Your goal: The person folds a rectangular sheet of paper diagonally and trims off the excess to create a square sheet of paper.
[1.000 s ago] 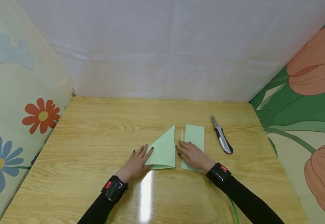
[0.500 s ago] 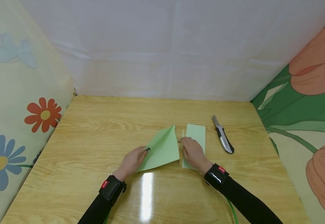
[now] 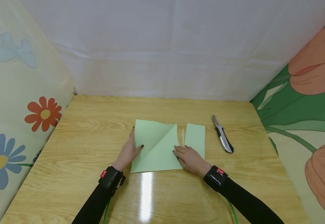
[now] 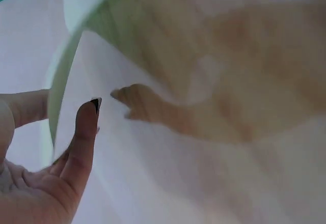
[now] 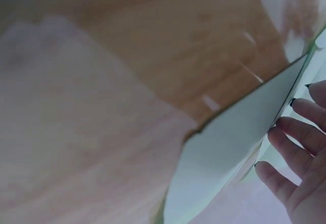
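Observation:
A pale green paper sheet (image 3: 157, 152) lies unfolded on the table, a diagonal crease running from its far right corner toward the near left. My left hand (image 3: 126, 152) holds its left edge, thumb over the top and the other fingers at or beyond the edge. In the left wrist view, the paper (image 4: 65, 76) passes between thumb and fingers. My right hand (image 3: 191, 160) rests with extended fingers on the sheet's right edge, its palm over a narrower green paper rectangle (image 3: 195, 137). The right wrist view shows these fingers (image 5: 293, 145) beside the paper.
A thin paper sliver (image 3: 183, 137) lies between the two green pieces. To the right is a utility knife (image 3: 222, 135) with a silver and black handle. The wooden table (image 3: 101, 115) meets a white backdrop (image 3: 162, 77) at its far edge.
The sheet, folded along its diagonal a second ago, has been opened out flat to the left. My left hand has moved left and away with its edge; the right hand stays near the right edge.

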`<state>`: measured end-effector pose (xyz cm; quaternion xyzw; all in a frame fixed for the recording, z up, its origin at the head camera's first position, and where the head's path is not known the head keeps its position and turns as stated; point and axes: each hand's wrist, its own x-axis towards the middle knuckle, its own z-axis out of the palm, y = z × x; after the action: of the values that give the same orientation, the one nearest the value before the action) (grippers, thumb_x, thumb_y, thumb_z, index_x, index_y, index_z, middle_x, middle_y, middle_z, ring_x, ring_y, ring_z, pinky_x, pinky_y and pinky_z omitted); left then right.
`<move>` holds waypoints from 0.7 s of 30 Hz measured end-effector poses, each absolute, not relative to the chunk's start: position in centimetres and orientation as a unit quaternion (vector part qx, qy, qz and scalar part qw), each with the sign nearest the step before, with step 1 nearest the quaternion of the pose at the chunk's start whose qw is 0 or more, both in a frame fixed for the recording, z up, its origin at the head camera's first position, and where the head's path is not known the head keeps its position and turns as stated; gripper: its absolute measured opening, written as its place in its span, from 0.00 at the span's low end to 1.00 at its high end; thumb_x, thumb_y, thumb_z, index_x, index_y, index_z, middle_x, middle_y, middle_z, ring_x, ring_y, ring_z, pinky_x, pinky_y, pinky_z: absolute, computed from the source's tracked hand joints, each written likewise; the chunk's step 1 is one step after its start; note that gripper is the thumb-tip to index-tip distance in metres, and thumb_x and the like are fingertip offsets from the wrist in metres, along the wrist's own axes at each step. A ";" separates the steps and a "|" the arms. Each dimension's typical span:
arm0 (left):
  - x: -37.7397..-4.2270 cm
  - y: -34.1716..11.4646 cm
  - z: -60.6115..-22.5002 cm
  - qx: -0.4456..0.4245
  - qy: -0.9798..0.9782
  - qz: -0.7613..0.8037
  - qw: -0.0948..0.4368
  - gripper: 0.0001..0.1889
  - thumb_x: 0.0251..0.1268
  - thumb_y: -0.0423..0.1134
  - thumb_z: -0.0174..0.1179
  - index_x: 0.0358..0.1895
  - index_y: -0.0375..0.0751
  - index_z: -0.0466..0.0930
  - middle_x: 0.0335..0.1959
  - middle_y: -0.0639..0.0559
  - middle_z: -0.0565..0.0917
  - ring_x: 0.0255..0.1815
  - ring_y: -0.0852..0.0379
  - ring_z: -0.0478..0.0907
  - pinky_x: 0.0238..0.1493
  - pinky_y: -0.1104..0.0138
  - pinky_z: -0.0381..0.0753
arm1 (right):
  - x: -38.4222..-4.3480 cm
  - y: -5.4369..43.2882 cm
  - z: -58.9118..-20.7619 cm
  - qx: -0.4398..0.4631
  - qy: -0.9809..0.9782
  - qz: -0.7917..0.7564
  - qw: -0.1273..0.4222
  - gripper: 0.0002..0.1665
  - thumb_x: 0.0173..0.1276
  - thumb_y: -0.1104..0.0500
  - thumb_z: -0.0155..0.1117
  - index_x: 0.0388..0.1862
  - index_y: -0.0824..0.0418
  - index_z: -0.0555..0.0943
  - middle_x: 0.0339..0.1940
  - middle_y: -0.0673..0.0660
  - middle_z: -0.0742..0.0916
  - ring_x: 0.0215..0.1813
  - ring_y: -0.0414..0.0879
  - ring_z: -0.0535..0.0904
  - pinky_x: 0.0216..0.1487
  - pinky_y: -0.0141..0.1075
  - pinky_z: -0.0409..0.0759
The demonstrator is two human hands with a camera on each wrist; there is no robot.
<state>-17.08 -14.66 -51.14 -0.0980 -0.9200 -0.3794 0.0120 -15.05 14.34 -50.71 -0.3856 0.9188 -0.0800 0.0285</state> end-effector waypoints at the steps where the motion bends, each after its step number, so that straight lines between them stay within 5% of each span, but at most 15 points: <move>1: -17.2 -14.7 -51.2 -0.096 -0.922 -0.375 0.015 0.46 0.56 0.26 0.62 0.71 0.25 0.37 0.50 0.20 0.73 0.40 0.34 0.78 0.40 0.50 0.79 | -15.0 14.4 -50.7 -0.386 0.918 -0.082 0.028 0.22 0.69 0.61 0.54 0.60 0.65 0.74 0.64 0.63 0.75 0.65 0.54 0.70 0.62 0.51 0.67; 3: -17.5 -14.8 -51.3 -0.098 -0.929 -0.357 0.021 0.48 0.54 0.25 0.63 0.72 0.27 0.37 0.52 0.20 0.71 0.39 0.34 0.78 0.35 0.51 0.79 | -14.9 14.4 -50.7 -0.389 0.917 -0.085 0.026 0.22 0.69 0.61 0.54 0.61 0.65 0.74 0.64 0.63 0.75 0.65 0.54 0.70 0.62 0.51 0.67; 6: -17.7 -14.8 -51.6 -0.130 -0.941 -0.310 0.030 0.45 0.51 0.25 0.66 0.71 0.29 0.49 0.66 0.21 0.55 0.56 0.29 0.69 0.46 0.48 0.77 | -14.7 14.5 -50.7 -0.391 0.915 -0.091 0.024 0.22 0.68 0.61 0.55 0.60 0.66 0.74 0.64 0.63 0.75 0.65 0.54 0.70 0.62 0.52 0.68; 12: -17.6 -14.8 -51.8 -0.208 -0.958 -0.192 0.047 0.29 0.53 0.31 0.67 0.61 0.34 0.72 0.68 0.19 0.46 0.65 0.22 0.51 0.55 0.38 0.67 | -14.6 14.6 -50.9 -0.385 0.917 -0.099 0.029 0.23 0.68 0.62 0.55 0.61 0.65 0.74 0.64 0.64 0.74 0.65 0.55 0.70 0.62 0.52 0.67; 17: -17.3 -14.9 -51.4 -0.197 -0.963 -0.182 -0.034 0.24 0.63 0.34 0.59 0.63 0.35 0.71 0.70 0.22 0.40 0.69 0.24 0.40 0.58 0.31 0.56 | -14.4 14.6 -51.1 -0.383 0.918 -0.096 0.021 0.22 0.67 0.62 0.56 0.60 0.65 0.74 0.64 0.63 0.75 0.65 0.55 0.70 0.62 0.51 0.68; 21: -17.3 -14.9 -51.1 -0.191 -0.960 -0.167 -0.115 0.32 0.67 0.47 0.55 0.70 0.36 0.60 0.72 0.26 0.39 0.71 0.28 0.36 0.63 0.32 0.44 | -14.2 14.7 -51.2 -0.386 0.917 -0.100 0.010 0.22 0.67 0.62 0.56 0.60 0.66 0.75 0.63 0.64 0.76 0.64 0.55 0.71 0.61 0.51 0.69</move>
<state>-17.27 -14.89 -51.15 -0.1912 -0.9604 -0.1668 -0.1155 -14.16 14.66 -51.21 -0.3859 0.9171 -0.0999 0.0095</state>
